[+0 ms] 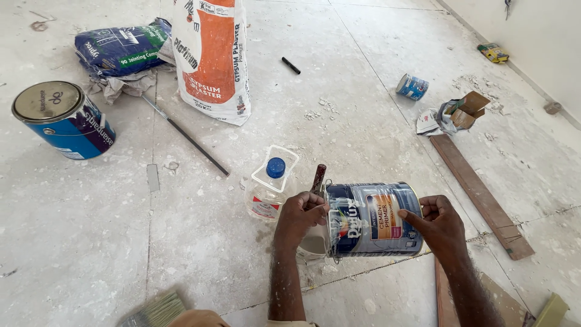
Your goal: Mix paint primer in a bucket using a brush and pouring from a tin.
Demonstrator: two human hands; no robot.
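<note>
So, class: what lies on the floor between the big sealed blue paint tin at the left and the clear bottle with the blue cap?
In the head view, a thin dark rod lies diagonally between the sealed tin and the bottle.

Three paint tins: one (pixel 372 219) on its side, gripped between the two hands; a blue one (pixel 63 120) upright, far left of the grip; a small one (pixel 412 86) on its side, well beyond the grip to the right; two hands, left (pixel 301 213) and right (pixel 440 225); two bags, one white and orange (pixel 212 57), one blue (pixel 121 49), both far beyond the grip to the left; one bottle (pixel 270 188) just left of the grip; one brush (pixel 156 310) near-left; two planks, one (pixel 481 195) right of the grip, one (pixel 445 297) under the right forearm; one marker (pixel 290 65) far beyond; one rod (pixel 184 134) left.
</note>
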